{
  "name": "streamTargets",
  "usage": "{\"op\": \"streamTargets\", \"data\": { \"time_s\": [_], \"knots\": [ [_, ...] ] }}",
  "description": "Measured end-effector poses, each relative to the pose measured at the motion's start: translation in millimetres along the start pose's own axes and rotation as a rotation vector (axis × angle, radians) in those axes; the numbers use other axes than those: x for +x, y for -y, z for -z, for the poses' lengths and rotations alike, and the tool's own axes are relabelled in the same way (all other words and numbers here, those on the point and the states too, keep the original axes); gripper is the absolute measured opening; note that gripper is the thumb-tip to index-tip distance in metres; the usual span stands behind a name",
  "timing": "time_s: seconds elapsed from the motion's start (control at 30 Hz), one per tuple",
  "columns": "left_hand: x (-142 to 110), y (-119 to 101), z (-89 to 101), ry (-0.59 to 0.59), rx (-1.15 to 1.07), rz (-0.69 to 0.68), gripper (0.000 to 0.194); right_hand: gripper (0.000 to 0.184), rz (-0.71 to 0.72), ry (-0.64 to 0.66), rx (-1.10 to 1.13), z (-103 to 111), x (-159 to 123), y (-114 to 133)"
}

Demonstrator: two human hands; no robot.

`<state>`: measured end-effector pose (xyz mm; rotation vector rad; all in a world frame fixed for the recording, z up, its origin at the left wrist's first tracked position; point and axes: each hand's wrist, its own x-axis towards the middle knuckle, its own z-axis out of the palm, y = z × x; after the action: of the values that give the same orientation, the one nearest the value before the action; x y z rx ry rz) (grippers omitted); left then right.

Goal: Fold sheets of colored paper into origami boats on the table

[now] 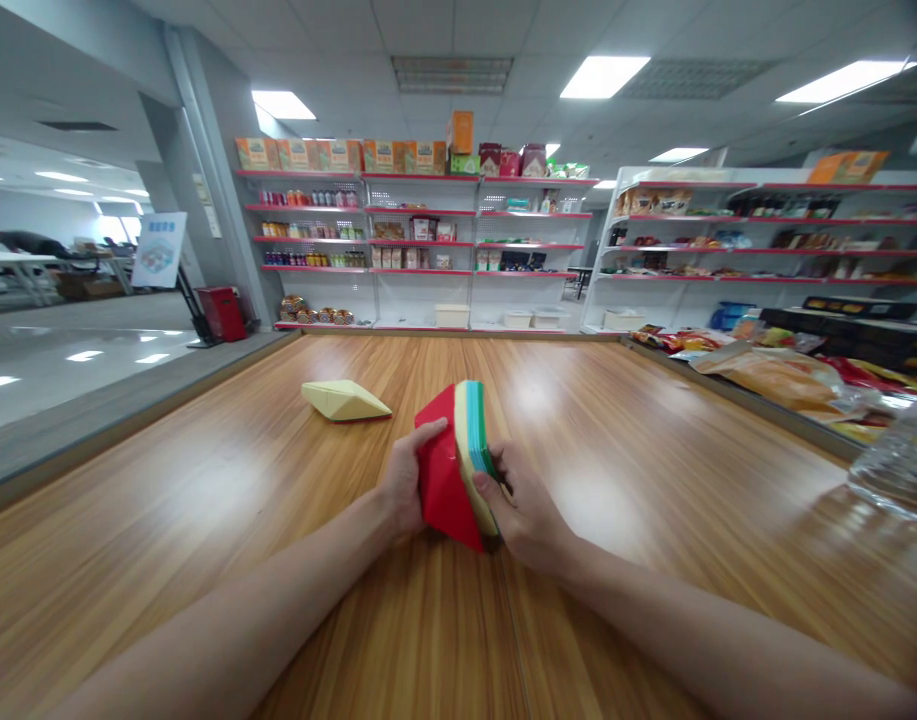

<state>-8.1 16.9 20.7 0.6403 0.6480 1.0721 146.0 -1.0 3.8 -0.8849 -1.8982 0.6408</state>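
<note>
Both hands hold a faceted, layered block (447, 480) above the middle of the wooden table. One broad face of it is red, and its side shows cream, light blue and green stripes; its exact kind is unclear. My left hand (409, 478) is closed on the red side, thumb lying across that face. Gripping the striped side is my right hand (524, 505), with its thumb on the cream layer and the other fingers partly hidden behind. A pale yellow faceted piece (345, 400) with a thin dark red lower edge lies on the table, left of the block.
The wooden table (615, 620) has a raised rim. A clear plastic bottle (900, 455) is at the right edge. Packaged goods (780, 375) lie beyond the right rim. Stocked shelves (420, 240) line the back, and a sign (159, 248) stands at left.
</note>
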Motion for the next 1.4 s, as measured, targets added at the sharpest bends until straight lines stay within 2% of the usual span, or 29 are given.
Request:
{"op": "streamTargets", "data": {
  "time_s": [0.07,0.13,0.17,0.23,0.37,0.53,0.87,1.03,1.2,1.4],
  "knots": [
    [1.6,4.1,-2.4,-0.108,0.007,-0.207,0.030,0.033,-0.017,-0.042,-0.102,-3.4,0.9,1.2],
    [0.8,10.7,-7.0,-0.153,0.049,-0.393,0.031,0.063,-0.001,-0.054,-0.192,-6.0,1.1,2.5],
    [-0.3,14.0,-9.4,-0.153,0.073,-0.445,0.033,0.075,0.007,-0.059,-0.224,-7.0,1.0,2.8],
    [-2.4,18.2,-12.3,-0.108,0.112,-0.474,0.036,0.086,0.009,-0.088,-0.273,-8.2,0.8,2.6],
    [-2.3,15.0,-7.1,-0.044,0.157,-0.545,0.032,0.080,0.004,-0.131,-0.341,-8.4,2.0,-0.1],
    [-0.4,11.8,0.9,-0.159,0.312,-0.672,0.028,0.061,-0.029,-0.111,-0.306,-6.9,2.7,-1.7],
    [-6.9,12.8,-7.5,-0.242,0.430,-0.816,0.027,0.045,-0.081,-0.118,-0.283,-5.5,3.7,4.7],
    [-8.4,9.7,-6.8,-0.235,0.457,-0.841,0.023,0.040,-0.081,-0.119,-0.300,-5.9,3.6,8.4],
    [-8.7,8.4,-7.3,-0.255,0.422,-0.802,0.025,0.038,-0.065,-0.118,-0.307,-6.3,3.4,11.2],
    [-1.1,12.2,-2.9,-0.237,0.367,-0.758,0.030,0.035,0.030,-0.146,-0.404,-5.1,4.8,7.6]
  ]
}}
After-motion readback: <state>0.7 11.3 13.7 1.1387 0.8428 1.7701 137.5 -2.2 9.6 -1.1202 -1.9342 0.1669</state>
